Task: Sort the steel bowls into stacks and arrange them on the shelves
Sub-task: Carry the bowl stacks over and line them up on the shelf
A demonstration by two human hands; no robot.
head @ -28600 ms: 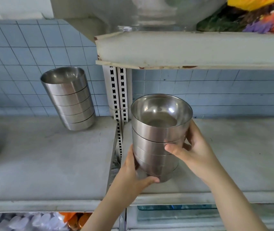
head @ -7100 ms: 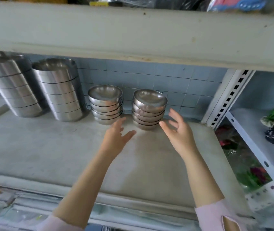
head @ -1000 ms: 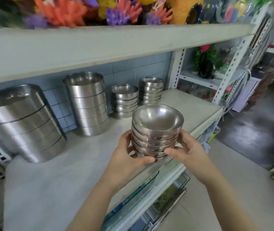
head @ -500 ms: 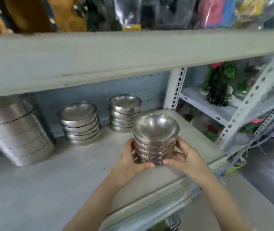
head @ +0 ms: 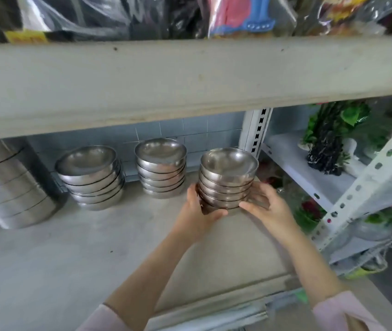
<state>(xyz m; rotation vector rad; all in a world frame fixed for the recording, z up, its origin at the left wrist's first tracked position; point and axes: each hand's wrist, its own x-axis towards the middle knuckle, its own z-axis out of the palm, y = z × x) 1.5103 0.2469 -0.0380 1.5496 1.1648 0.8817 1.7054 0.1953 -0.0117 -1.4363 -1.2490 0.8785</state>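
The head view shows a grey shelf board (head: 75, 254), worn and a little stained, with a blue tiled wall (head: 190, 130) behind it. The thick upper shelf (head: 190, 77) crosses the whole top of the picture and hides the upper part of the wall; packed goods in plastic lie on it. A white perforated post (head: 253, 137) closes the shelf at the right, and beyond it a second white rack (head: 367, 177) carries green artificial plants (head: 331, 130).

Along the wall stand a tall stack of large steel pots (head: 11, 187) at the far left, then a wide bowl stack (head: 92, 177), then a middle bowl stack (head: 161, 172). They are near each other but apart.

To the right of these, the held bowl stack (head: 227, 180) is at the back right part of the board. I cannot tell if its bottom touches the board. The left hand (head: 198, 215) grips its lower left side, thumb in front. The right hand (head: 267, 209) grips its lower right side, fingers curled around.
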